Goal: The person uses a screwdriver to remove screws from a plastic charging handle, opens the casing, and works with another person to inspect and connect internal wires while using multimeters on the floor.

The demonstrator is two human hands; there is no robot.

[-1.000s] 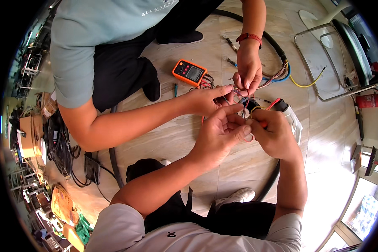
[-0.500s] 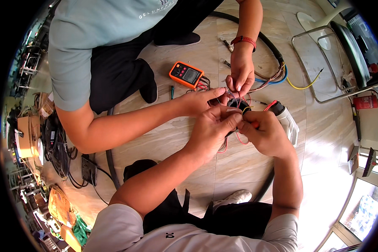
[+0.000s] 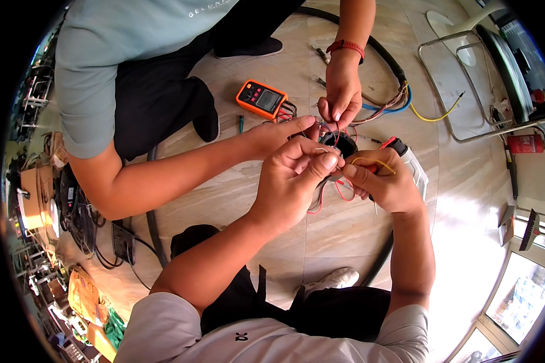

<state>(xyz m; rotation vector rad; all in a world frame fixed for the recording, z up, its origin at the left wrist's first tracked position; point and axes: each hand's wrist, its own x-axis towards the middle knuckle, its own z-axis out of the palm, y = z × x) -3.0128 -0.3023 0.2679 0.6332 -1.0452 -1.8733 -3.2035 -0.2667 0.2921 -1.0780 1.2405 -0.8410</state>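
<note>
My left hand (image 3: 290, 184) pinches thin wires between thumb and forefinger. Close against it, my right hand (image 3: 386, 184) is closed at the same wires, fingertips nearly meeting the left ones. A yellow wire (image 3: 374, 161) curves up over the right hand's knuckles. Something with an orange part sits in the right palm, mostly hidden by the fingers. Just beyond my hands is a round black connector housing (image 3: 347, 145) with wires coming out. Red wire loops (image 3: 345, 192) hang below. A co-worker's hands, one at the left (image 3: 280, 137) and one above (image 3: 344, 97), hold thin wires at the housing.
An orange multimeter (image 3: 261, 100) with leads lies on the tiled floor. A thick black cable (image 3: 389, 60) ends in blue, brown and yellow cores. To the right are a white and black connector handle (image 3: 413, 166), a metal-framed chair (image 3: 454, 91) and a red extinguisher (image 3: 525, 144).
The yellow wire now lies over my right hand, where before it was at my fingertips. My hands have shifted slightly, and the black housing shows more. The co-worker's hands stay at the wires.
</note>
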